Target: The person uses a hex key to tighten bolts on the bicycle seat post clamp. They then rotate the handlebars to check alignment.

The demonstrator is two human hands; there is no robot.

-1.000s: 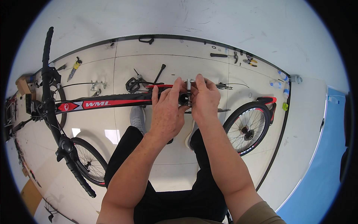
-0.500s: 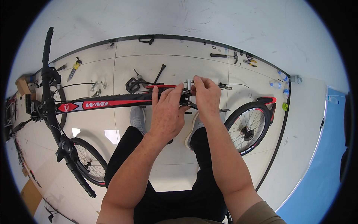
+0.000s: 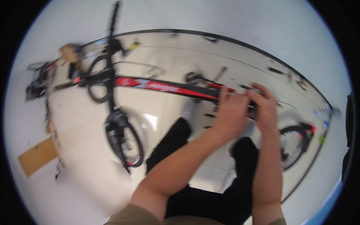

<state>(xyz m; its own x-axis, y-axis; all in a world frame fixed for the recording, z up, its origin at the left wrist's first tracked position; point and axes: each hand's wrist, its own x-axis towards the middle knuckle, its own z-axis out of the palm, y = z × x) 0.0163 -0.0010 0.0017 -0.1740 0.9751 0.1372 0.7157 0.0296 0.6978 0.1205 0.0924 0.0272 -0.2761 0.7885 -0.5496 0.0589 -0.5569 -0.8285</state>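
Note:
A black and red bicycle frame lies across in front of me, with a black drop handlebar at its left end. My left hand is closed over the right end of the frame's long tube. Close beside it, my right hand has its fingers bent in toward the same spot. Blur and the fingers hide what the right hand pinches; a short dark piece shows between the two hands. Behind the frame, a black pedal rests near the left hand.
One wheel is below the handlebar, and a loose wheel lies right of my legs. Along the far wall are a hammer and yellow-handled pliers. A cardboard sheet lies at the left.
The view has swung left, so the bicycle and both hands appear farther right and everything is smeared. The silver cylinder at my right fingers no longer shows clearly. Both hands stay at the frame.

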